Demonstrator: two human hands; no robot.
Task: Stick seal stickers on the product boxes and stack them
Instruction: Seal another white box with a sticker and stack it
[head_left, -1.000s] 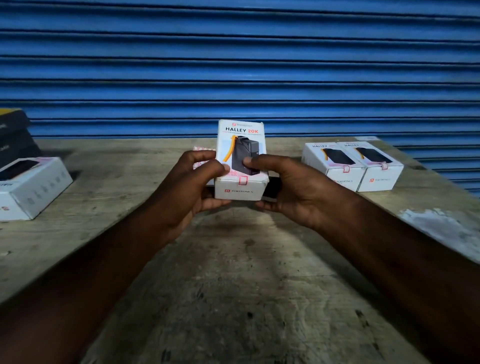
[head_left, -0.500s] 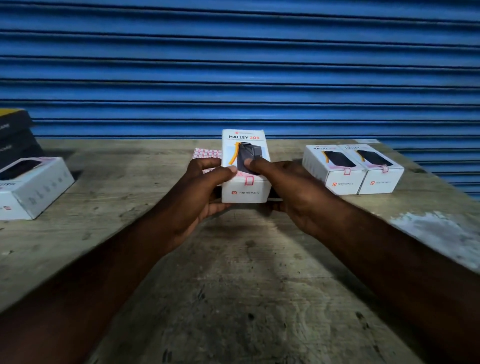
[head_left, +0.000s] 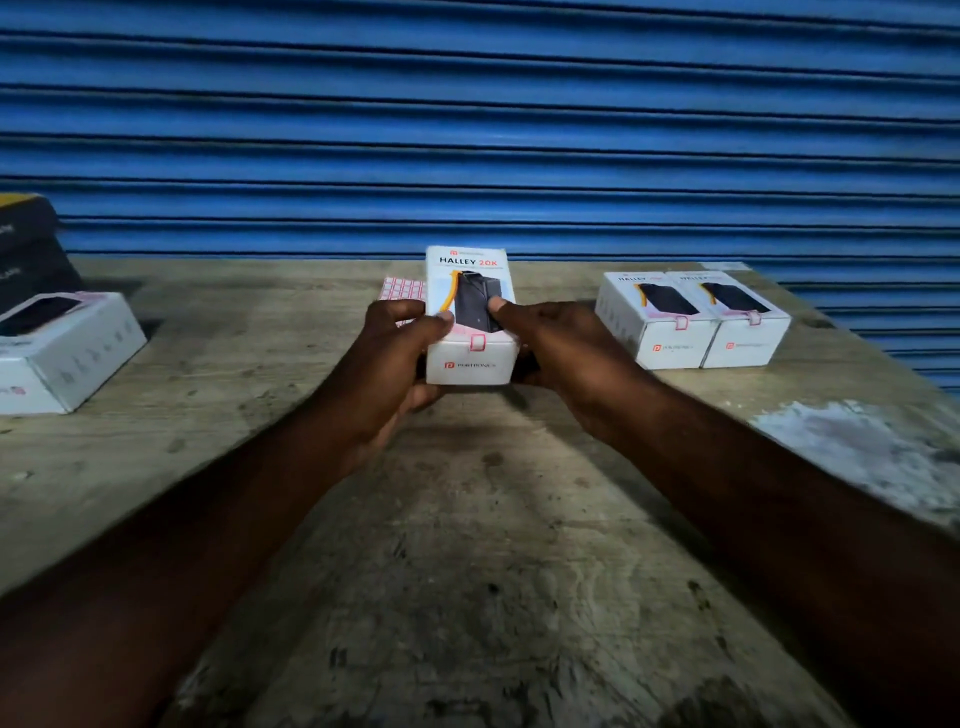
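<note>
A white product box (head_left: 470, 278) marked HALLEY 20K is held between both hands above the middle of the table. My left hand (head_left: 387, 364) grips its left side, thumb on the top face. My right hand (head_left: 558, 348) grips the right side, thumb also on top. A pink seal sticker (head_left: 477, 341) wraps over the box's near top edge. A sheet of pink stickers (head_left: 402, 291) lies on the table behind my left hand, partly hidden. Two sealed white boxes (head_left: 691, 317) stand side by side at the right.
At the left edge lies another white box (head_left: 78, 353), with dark boxes (head_left: 31, 249) stacked behind it. The wooden table (head_left: 467, 545) runs back to a blue roller shutter (head_left: 467, 130). A pale patch (head_left: 852, 447) marks the table's right side.
The held box has sunk slightly and tipped flatter toward the table. Both hands kept their grip on it. The view shifted a little.
</note>
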